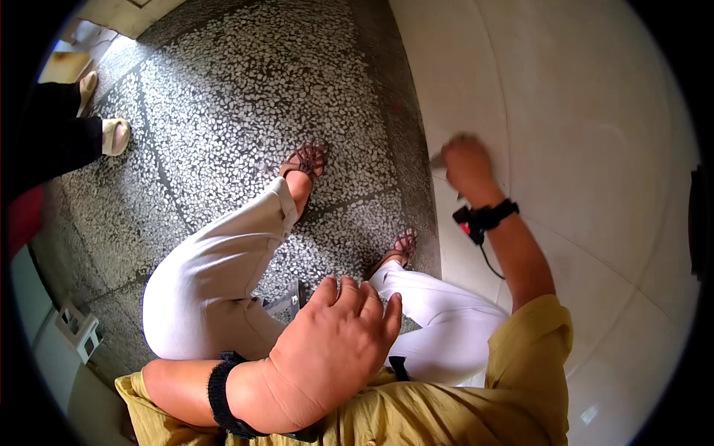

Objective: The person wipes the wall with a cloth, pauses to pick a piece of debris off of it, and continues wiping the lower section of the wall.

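A round fisheye view is bending every straight line, and a black vignette is closing in around all four corners. Soft, even daylight is filling the scene, with the brightest patch lying on the speckled floor (245, 89) toward its upper left end. The pale wall (595, 149) right of that floor is reflecting a mild sheen, washing out its surface detail. The right hand (466, 162), against the wall, is smearing with motion blur. The left hand (327, 357), close to the lens below the floor, is looming oversized and slightly soft. Shadows are staying faint and diffuse beneath the legs.
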The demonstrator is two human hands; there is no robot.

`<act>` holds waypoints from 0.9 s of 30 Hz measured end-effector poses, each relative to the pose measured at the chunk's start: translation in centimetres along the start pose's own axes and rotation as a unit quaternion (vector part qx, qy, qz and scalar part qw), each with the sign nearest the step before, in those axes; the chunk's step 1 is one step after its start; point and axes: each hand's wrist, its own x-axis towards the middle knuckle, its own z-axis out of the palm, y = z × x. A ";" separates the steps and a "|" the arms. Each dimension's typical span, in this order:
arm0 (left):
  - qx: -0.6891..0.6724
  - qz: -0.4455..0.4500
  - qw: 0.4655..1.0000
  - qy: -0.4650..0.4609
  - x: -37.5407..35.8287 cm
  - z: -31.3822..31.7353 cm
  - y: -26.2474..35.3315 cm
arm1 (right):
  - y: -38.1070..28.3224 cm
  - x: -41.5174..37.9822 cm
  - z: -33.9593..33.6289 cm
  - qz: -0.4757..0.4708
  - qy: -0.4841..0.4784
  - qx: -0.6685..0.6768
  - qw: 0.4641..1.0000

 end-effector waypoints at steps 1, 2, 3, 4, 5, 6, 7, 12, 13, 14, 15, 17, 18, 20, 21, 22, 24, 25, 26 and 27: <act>-0.001 -0.006 1.000 -0.002 0.1 0.0 -0.2 | 0.9 2.2 -1.0 0.017 0.070 -0.007 0.997; -0.003 -0.013 1.000 -0.005 0.3 -0.1 -0.4 | 2.0 4.8 -1.4 0.012 0.159 -0.051 0.986; -0.004 -0.023 1.000 -0.008 0.4 -0.1 -0.6 | 2.9 7.0 -2.0 0.002 0.227 -0.061 0.972; -0.005 -0.033 0.999 -0.012 0.6 0.0 -0.9 | 3.9 9.3 -2.0 0.014 0.262 -0.143 0.954; -0.007 -0.041 0.999 -0.017 0.8 0.0 -1.2 | 4.4 11.3 -1.5 0.018 0.265 -0.139 0.954; -0.007 -0.046 0.999 -0.017 1.0 0.0 -1.4 | 4.7 13.0 -0.8 0.023 0.268 -0.135 0.954; -0.007 -0.051 0.999 -0.019 1.2 -0.1 -1.7 | 4.7 14.1 -0.2 0.028 0.271 -0.130 0.954; -0.008 -0.069 0.997 -0.025 2.0 0.1 -2.6 | 1.9 16.3 6.9 0.065 0.140 -0.182 0.971; -0.010 -0.074 0.997 -0.028 2.1 0.0 -2.6 | 1.3 15.9 8.2 0.062 0.111 -0.191 0.973; -0.011 -0.078 0.996 -0.030 2.2 0.0 -2.6 | 0.8 15.4 9.6 0.059 0.083 -0.201 0.974; -0.014 -0.077 0.996 -0.034 2.3 0.0 -2.6 | 0.3 14.8 10.4 0.057 0.055 -0.211 0.974; -0.019 -0.073 0.996 -0.040 2.3 -0.1 -2.5 | -0.9 13.4 10.9 0.049 -0.030 -0.211 0.976; -0.027 -0.076 0.996 -0.042 2.3 -0.1 -2.5 | -1.4 12.7 10.9 0.045 -0.070 -0.211 0.974; -0.043 -0.082 0.995 -0.045 2.4 -0.4 -2.3 | -1.9 10.8 14.4 0.033 -0.046 -0.217 0.974; -0.044 -0.074 0.995 -0.045 2.3 -0.6 -2.3 | -2.1 9.9 15.6 0.028 -0.031 -0.223 0.974; -0.045 -0.068 0.996 -0.043 2.2 -0.8 -2.3 | -2.5 8.8 15.5 0.029 -0.088 -0.217 0.972; -0.035 -0.054 0.998 -0.019 1.8 -0.4 -2.3 | -3.4 5.5 16.6 0.017 -0.099 -0.195 0.976; -0.022 -0.053 0.998 -0.013 1.7 -0.1 -2.2 | -3.7 3.6 16.6 0.003 -0.053 -0.181 0.982; -0.011 -0.052 0.999 -0.006 1.6 0.1 -2.1 | -4.2 2.5 16.4 0.009 -0.119 -0.141 0.983; -0.001 -0.049 0.999 0.002 1.4 0.3 -1.7 | -4.7 1.3 15.2 0.016 -0.185 -0.101 0.977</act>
